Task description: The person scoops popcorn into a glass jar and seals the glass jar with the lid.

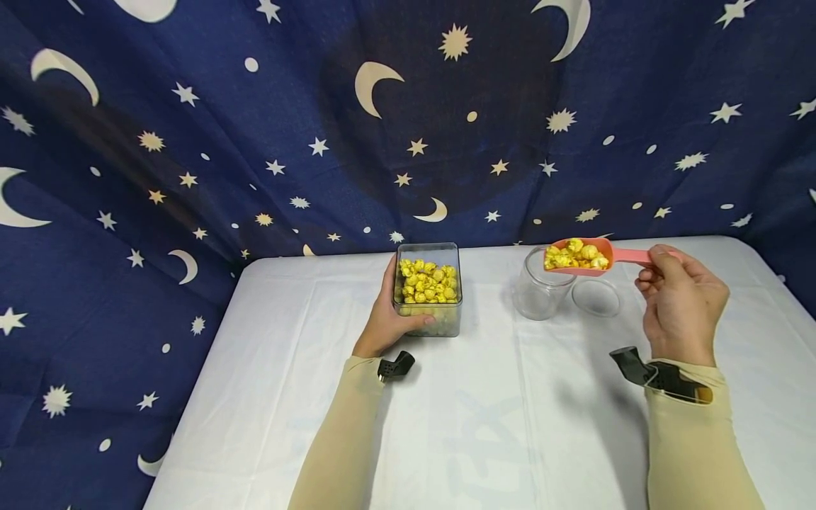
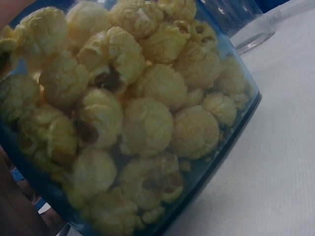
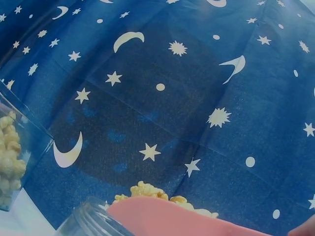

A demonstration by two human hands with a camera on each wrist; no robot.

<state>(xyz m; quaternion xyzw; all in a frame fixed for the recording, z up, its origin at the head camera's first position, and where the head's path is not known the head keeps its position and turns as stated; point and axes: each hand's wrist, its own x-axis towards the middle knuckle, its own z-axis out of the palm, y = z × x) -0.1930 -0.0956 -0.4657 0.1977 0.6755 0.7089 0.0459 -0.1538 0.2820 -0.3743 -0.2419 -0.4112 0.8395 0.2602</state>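
My left hand (image 1: 387,319) grips a clear square container (image 1: 446,324) from its left side, thumb across the front. Yellow popcorn (image 1: 428,283) fills much of it, and the left wrist view shows the kernels (image 2: 147,125) close up through the wall. Over to the right, my right hand (image 1: 683,304) holds a pink scoop (image 1: 627,256) by its handle. Popcorn (image 1: 576,253) is heaped in the scoop, which is held above the mouth of a clear round jar (image 1: 538,297). In the right wrist view the scoop (image 3: 167,216) partly covers the jar's rim (image 3: 93,219).
A clear round lid (image 1: 596,297) lies on the white tablecloth (image 1: 472,425) just right of the jar. Behind the table hangs a dark blue cloth (image 1: 357,170) with moons and stars. Each wrist wears a black camera mount (image 1: 669,379).
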